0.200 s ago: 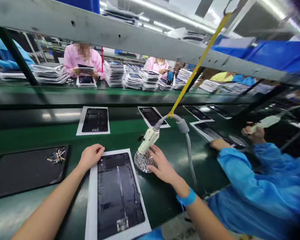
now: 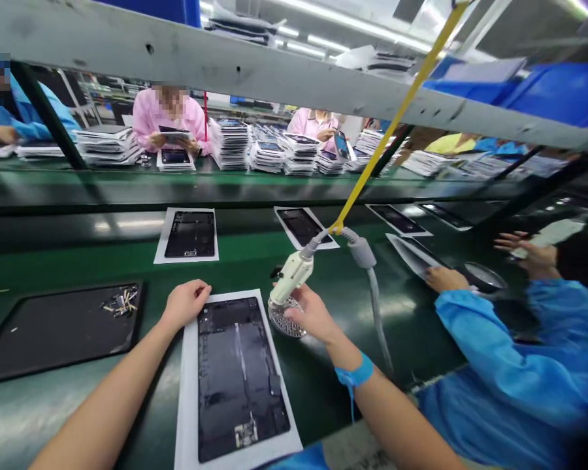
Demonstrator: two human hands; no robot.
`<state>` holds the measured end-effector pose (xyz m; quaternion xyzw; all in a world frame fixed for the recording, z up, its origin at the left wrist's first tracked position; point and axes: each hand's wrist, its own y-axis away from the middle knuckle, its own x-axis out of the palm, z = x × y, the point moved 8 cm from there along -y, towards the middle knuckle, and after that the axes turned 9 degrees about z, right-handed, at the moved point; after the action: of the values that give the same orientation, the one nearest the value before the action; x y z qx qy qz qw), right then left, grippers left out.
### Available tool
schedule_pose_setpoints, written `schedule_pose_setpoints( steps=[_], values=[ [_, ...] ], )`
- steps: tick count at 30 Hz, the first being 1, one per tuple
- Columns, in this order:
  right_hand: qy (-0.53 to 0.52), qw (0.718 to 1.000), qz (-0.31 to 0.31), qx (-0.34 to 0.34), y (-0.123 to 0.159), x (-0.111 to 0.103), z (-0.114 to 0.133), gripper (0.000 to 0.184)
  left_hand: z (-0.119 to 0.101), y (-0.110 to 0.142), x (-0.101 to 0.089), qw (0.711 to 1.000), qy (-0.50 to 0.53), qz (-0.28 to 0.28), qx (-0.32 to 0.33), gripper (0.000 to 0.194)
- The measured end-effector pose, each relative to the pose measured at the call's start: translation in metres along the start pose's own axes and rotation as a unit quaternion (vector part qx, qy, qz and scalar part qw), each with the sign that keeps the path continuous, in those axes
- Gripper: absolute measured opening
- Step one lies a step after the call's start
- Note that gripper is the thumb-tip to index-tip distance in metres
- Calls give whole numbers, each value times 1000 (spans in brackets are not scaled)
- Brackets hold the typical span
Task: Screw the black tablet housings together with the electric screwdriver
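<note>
A dark tablet housing [image 2: 240, 372] with its inside facing up lies on a white sheet [image 2: 189, 391] in front of me. My left hand [image 2: 189, 303] rests at the sheet's upper left corner, fingers curled in; whatever they pinch, if anything, is hidden. Off the housing's upper right side, a pale electric screwdriver [image 2: 292, 275] hangs tilted from a yellow strap [image 2: 396, 117]. My right hand [image 2: 316, 316] is closed round its lower part, fingers behind and thumb in front. Beneath it sits a round dish with holes [image 2: 289, 326], partly covered by my hand.
To the left, a black tray [image 2: 63, 333] carries a small heap of metal parts [image 2: 120, 300]. Tablet housings on sheets [image 2: 191, 234] line the far side of the green bench. A grey cable [image 2: 375, 307] hangs right. A co-worker's blue sleeves [image 2: 485, 326] reach in there.
My right hand has moved in from beside the screwdriver and its fingers have closed round it. My left hand stays at the sheet's corner. The whole view has shifted slightly.
</note>
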<state>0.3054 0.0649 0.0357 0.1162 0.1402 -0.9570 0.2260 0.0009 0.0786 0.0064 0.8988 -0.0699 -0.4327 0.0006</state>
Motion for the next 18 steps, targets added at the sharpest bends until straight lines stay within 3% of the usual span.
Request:
schedule_pose_setpoints(
  steps=[3,5,9,12,15,18],
  values=[
    [-131,990,-44,0,-26,9,17,71,2,0,-2,1000,6,-9,7,32],
    [-165,984,-70,-6,-36,11,26,59,2,1,-2,1000,10,-14,12,30],
    [-149,974,-166,-36,-32,-7,34,27,-5,4,5,1000,-3,-16,11,27],
    [-110,976,-186,-17,-23,-21,27,24,-12,7,2,1000,-10,-25,15,23],
    [-87,980,-179,-16,-17,-30,21,15,-10,17,-30,998,-22,-29,42,20],
    [-27,981,-190,-41,-10,-35,24,13,21,38,-92,997,-66,-37,-20,25]
  ],
)
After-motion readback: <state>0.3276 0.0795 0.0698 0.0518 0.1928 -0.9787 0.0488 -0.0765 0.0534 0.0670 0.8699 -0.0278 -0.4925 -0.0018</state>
